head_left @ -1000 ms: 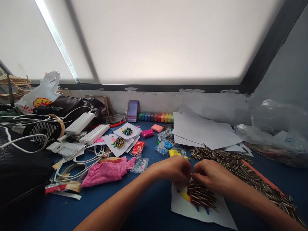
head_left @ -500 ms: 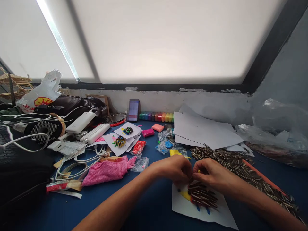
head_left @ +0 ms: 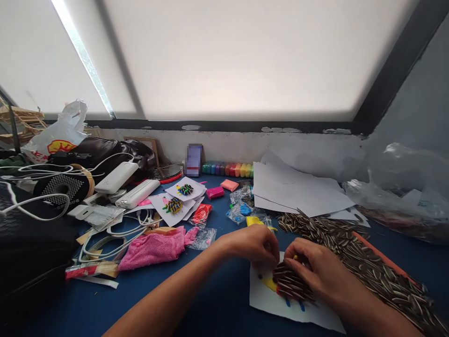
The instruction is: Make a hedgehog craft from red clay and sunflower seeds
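On the blue table lies a white sheet of paper (head_left: 261, 299) bearing a hedgehog-like figure. Its body is a dense cluster of striped sunflower seeds (head_left: 293, 283), with a yellow clay face (head_left: 269, 284) and small blue clay feet (head_left: 302, 306). My right hand (head_left: 314, 264) is over the right side of the seeds, closed in a pinch with a small yellow clay piece (head_left: 295, 257) showing at its fingers. My left hand (head_left: 261, 245) is closed at the paper's upper left edge, its fingers curled down; whatever they hold is hidden.
Loose sunflower seeds (head_left: 372, 267) spread to the right beside an orange strip (head_left: 382, 257). Behind stand white sheets (head_left: 298, 187) and a row of coloured clay (head_left: 228, 169). A pink cloth (head_left: 154, 248), white cables and power banks (head_left: 138, 194) crowd the left.
My right hand has moved right and slightly down, away from my left hand, and now covers part of the seed cluster. My left hand has barely shifted.
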A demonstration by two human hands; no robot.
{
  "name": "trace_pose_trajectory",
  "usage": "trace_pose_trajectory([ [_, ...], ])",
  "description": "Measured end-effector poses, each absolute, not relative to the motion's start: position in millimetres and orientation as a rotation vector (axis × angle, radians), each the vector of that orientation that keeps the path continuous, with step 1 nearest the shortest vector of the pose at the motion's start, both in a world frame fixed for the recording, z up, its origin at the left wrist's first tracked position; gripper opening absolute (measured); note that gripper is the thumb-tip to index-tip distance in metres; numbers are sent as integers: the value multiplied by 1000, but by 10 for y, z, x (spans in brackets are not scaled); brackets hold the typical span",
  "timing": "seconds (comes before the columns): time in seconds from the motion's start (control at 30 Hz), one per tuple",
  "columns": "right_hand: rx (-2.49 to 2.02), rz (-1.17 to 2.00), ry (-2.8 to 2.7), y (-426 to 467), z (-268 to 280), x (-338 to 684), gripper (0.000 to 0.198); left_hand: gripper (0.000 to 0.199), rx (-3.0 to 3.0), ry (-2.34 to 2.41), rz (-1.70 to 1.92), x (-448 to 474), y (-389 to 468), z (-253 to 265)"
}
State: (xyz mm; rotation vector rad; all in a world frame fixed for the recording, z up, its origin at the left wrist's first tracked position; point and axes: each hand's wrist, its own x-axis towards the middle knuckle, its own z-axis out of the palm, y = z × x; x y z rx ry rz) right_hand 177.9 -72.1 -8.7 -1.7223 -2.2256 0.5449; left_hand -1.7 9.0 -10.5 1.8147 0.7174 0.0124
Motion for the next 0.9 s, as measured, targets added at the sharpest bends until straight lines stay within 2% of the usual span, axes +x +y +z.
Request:
trace_pose_trajectory([
  [0.9, -1762, 425, -2377, -718, -82, 1760, 22, 18, 1859, 762, -18, 2, 91, -115],
])
